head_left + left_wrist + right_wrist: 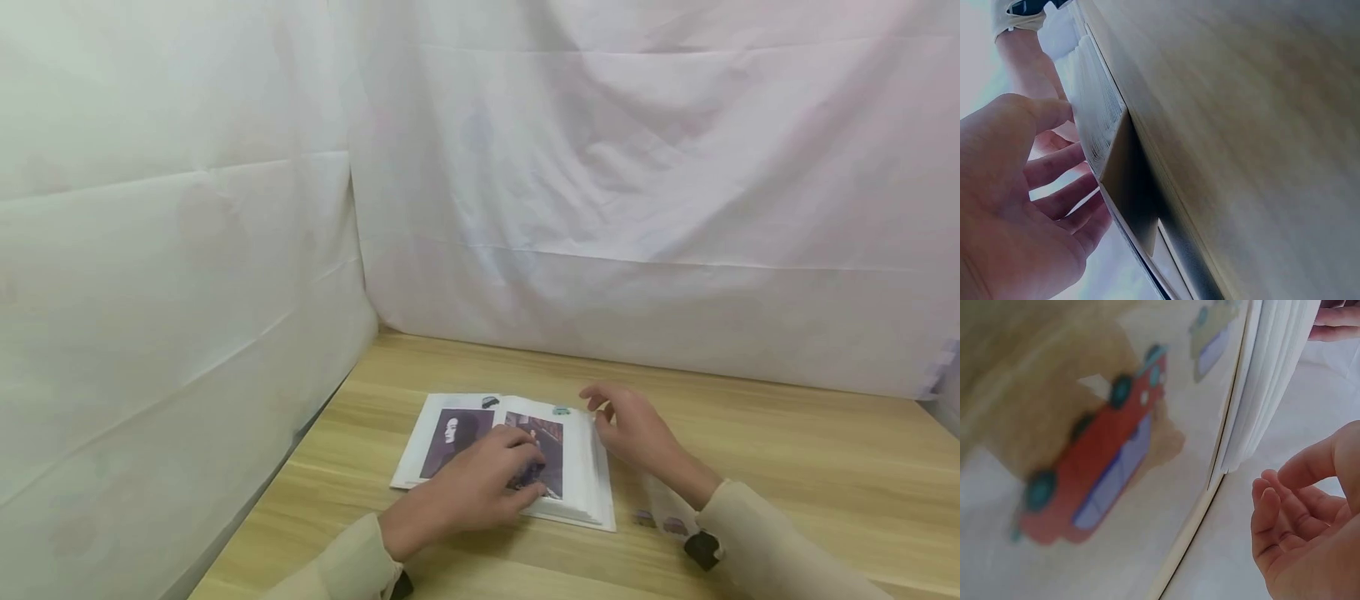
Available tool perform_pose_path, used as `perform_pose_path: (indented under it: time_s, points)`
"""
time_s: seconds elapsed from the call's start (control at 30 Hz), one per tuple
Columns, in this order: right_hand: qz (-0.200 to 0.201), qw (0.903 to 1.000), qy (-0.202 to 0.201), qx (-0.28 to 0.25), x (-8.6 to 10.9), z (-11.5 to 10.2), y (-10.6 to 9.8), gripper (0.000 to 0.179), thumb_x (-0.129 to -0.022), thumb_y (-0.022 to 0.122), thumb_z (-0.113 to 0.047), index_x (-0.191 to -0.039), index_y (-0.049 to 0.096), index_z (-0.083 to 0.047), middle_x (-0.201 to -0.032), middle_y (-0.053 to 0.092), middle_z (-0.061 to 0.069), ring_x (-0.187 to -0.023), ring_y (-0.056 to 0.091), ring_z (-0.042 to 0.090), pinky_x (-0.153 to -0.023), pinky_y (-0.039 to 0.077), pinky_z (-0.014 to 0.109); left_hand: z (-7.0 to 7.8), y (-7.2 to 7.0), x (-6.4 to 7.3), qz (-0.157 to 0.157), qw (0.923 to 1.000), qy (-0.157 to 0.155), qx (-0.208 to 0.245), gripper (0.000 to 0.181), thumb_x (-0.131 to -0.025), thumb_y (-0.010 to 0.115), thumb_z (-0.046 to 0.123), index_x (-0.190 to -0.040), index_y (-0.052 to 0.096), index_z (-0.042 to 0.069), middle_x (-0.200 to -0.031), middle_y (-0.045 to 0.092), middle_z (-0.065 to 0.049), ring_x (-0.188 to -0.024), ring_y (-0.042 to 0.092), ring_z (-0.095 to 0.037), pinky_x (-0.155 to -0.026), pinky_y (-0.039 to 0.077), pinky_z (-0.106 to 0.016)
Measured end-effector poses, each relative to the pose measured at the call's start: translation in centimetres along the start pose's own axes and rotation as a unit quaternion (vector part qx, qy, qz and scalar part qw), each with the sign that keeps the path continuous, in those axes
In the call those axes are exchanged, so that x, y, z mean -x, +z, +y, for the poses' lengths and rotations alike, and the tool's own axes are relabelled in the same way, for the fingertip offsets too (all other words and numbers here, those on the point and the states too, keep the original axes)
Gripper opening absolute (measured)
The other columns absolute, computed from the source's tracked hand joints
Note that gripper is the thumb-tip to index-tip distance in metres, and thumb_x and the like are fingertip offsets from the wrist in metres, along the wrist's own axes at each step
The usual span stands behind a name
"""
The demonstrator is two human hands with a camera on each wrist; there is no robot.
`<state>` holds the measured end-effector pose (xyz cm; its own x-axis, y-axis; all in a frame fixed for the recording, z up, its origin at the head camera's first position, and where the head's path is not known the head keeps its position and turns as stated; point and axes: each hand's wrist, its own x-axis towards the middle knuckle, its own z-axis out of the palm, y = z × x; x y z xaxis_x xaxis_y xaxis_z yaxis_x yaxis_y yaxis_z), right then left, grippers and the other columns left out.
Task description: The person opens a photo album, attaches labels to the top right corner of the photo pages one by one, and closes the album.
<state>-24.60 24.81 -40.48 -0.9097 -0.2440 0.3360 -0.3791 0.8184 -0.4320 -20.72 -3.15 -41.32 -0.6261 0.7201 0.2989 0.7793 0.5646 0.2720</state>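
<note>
An open book [581,467] with white pages lies on the wooden table. Each facing page bears a dark picture and a small vehicle sticker [561,411] near its top. My left hand [480,479] rests on the book with loosely bent fingers, partly covering the right-hand picture; in the left wrist view its fingertips [1088,181] touch the page. Just beside the book's upper right edge, my right hand [630,421] hovers with fingers loosely curled and nothing visible in them. A clear sticker sheet [1191,450] with a red car [1104,462] lies under the right forearm.
The wooden table [337,500] extends around the book. White cloth hangs behind [637,183] and along the left side. Dark bands [702,550] sit at both wrists, below the beige sleeves.
</note>
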Motion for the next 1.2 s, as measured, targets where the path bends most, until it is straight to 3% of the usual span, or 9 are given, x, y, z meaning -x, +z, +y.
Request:
perform_pose_path:
  time_s: [0.27, 0.47, 0.63, 0.8, 0.97, 1.2]
  points:
    - [0.004, 0.9998, 0.000, -0.017, 0.2, -0.3, 0.0, 0.032, -0.094, 0.069, 0.002, -0.126, 0.073, -0.004, -0.109, 0.077, 0.010, -0.086, 0.066, 0.013, -0.071, 0.055, 0.026, -1.0, -0.3, 1.0, 0.006, 0.9990, -0.033, 0.028, 0.034, -0.105, 0.072, 0.041, -0.132, 0.072, 0.020, -0.145, 0.066, 0.001, -0.138, 0.060, -0.015, -0.112, 0.056, -0.033]
    - [-0.018, 0.9994, 0.003, -0.031, 0.7, -0.8, 0.1, 0.030, -0.095, 0.071, -0.001, -0.125, 0.073, -0.003, -0.111, 0.078, 0.011, -0.089, 0.069, 0.015, -0.072, 0.057, 0.025, -3.0, -1.8, 3.4, 0.025, 0.9980, -0.052, 0.027, 0.036, -0.102, 0.077, 0.038, -0.131, 0.072, 0.018, -0.140, 0.067, 0.001, -0.136, 0.060, -0.017, -0.113, 0.056, -0.039]
    - [-0.052, 0.9979, 0.013, -0.036, 1.1, -0.9, 0.5, 0.031, -0.100, 0.072, -0.008, -0.131, 0.072, -0.008, -0.124, 0.076, 0.009, -0.103, 0.070, 0.019, -0.075, 0.059, 0.025, -5.5, -2.9, 5.8, 0.026, 0.9972, -0.069, 0.015, 0.043, -0.096, 0.084, 0.041, -0.130, 0.072, 0.018, -0.139, 0.067, -0.001, -0.133, 0.062, -0.020, -0.114, 0.056, -0.044]
    - [-0.078, 0.9959, -0.028, -0.035, 1.5, -1.0, 1.1, 0.039, -0.105, 0.072, -0.022, -0.141, 0.067, -0.009, -0.141, 0.070, 0.012, -0.117, 0.069, 0.029, -0.090, 0.063, 0.042, -7.9, -3.8, 7.9, 0.001, 0.9959, -0.090, 0.006, 0.053, -0.089, 0.090, 0.044, -0.133, 0.071, 0.020, -0.139, 0.067, -0.001, -0.130, 0.064, -0.021, -0.112, 0.057, -0.048]
    - [-0.099, 0.9931, -0.058, -0.026, 1.9, -1.2, 1.4, 0.052, -0.107, 0.068, -0.041, -0.149, 0.063, -0.011, -0.149, 0.065, 0.018, -0.131, 0.065, 0.040, -0.108, 0.056, 0.062, -9.5, -4.4, 9.6, -0.013, 0.9939, -0.109, 0.010, 0.061, -0.087, 0.092, 0.041, -0.139, 0.069, 0.021, -0.144, 0.066, -0.005, -0.133, 0.064, -0.026, -0.112, 0.056, -0.054]
    - [-0.120, 0.9907, -0.064, -0.007, 2.4, -1.3, 1.6, 0.065, -0.103, 0.068, -0.056, -0.154, 0.060, -0.015, -0.155, 0.057, 0.024, -0.141, 0.056, 0.048, -0.108, 0.052, 0.072, -10.5, -4.6, 10.3, -0.010, 0.9943, -0.105, -0.010, 0.051, -0.091, 0.088, 0.030, -0.138, 0.070, 0.020, -0.143, 0.067, -0.003, -0.127, 0.065, -0.018, -0.104, 0.061, -0.046]
